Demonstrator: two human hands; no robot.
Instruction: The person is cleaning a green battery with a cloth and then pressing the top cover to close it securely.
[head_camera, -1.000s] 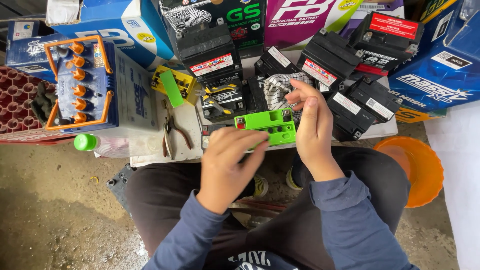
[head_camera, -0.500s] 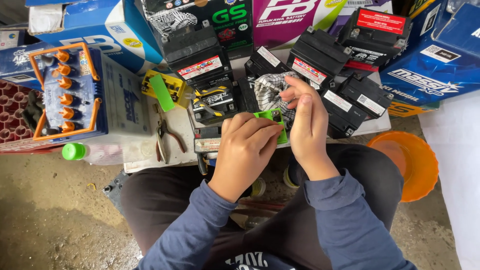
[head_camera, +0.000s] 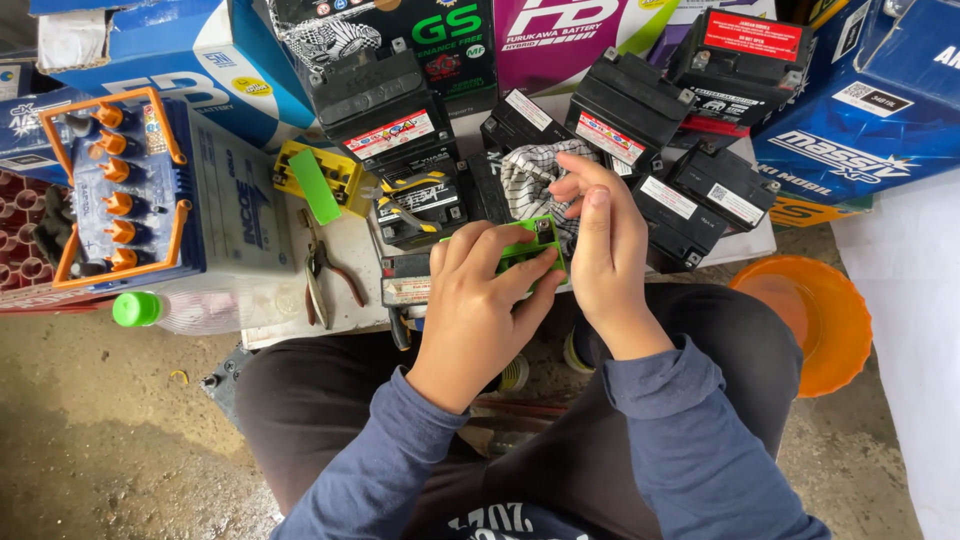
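Orange-capped, a blue battery was seen at far left, pliers beside it. A bright green plastic piece, exposed a second earlier, was now mostly covered, gripped by the closed left hand. The right hand was pressed against it, fingers half curled, before black batteries.

Probably a battery workshop: stacked batteries, pliers, bare concrete floor.
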